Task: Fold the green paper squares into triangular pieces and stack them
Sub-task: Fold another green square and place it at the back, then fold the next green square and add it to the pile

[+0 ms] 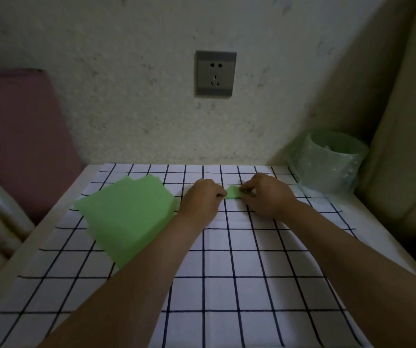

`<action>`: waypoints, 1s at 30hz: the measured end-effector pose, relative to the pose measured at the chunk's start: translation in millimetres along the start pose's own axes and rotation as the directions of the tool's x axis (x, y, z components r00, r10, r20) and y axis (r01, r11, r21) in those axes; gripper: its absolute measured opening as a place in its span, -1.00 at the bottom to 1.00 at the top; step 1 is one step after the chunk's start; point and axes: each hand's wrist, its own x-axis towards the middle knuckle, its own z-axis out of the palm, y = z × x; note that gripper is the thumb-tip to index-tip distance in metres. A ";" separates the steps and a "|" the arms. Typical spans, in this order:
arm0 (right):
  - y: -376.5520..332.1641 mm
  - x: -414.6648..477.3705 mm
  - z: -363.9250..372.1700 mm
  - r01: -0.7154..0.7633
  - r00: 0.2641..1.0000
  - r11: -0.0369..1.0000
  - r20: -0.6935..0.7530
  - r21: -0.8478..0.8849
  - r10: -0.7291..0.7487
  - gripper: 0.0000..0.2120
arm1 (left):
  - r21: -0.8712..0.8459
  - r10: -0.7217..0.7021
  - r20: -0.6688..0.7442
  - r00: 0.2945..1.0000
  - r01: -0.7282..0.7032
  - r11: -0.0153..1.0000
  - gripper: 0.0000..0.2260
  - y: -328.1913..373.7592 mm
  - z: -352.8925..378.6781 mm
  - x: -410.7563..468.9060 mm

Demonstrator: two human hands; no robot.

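Step in hand: folding one small green piece [233,192], which looks part-way to a triangle
Where the piece is: on the checked cloth [227,272] toward the far side of the bench, held between both hands, its peak toward the wall
Left grip [202,197]: fingers curled, pinching the left end of the piece
Right grip [267,194]: fingertips pinched on the right end from above
Paper stack [126,217]: loose, fanned pile of green squares just left of the left grip, with the left forearm crossing its near corner
Doing it well: line the edges up before creasing, hold one end pinned flat against the cloth, then run a fingertip along the fold so it stays sharp; thin paper probably springs back if pressed lightly
Finished pile: no folded triangles visible yet, so choose a spot apart from the unfolded squares
Other things: grey wall socket [215,74] above the bench, pale green tub [330,164] at the far right corner
Writing: none readable anywhere; no brand or label shows on the socket or the tub
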 end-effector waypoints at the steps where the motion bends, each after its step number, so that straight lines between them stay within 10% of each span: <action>1: 1.4 -0.6 -0.2 0.004 1.000 1.000 0.003 -0.002 -0.004 -0.74 | -0.007 -0.006 -0.009 1.000 0.005 1.000 -0.80 0.3 0.5 -0.1; 30: -71.7 -35.5 -32.2 0.172 0.982 0.965 -0.115 0.200 -0.151 -0.74 | -0.049 -0.071 -0.098 0.993 0.066 0.997 -0.81 -10.6 -70.3 -40.7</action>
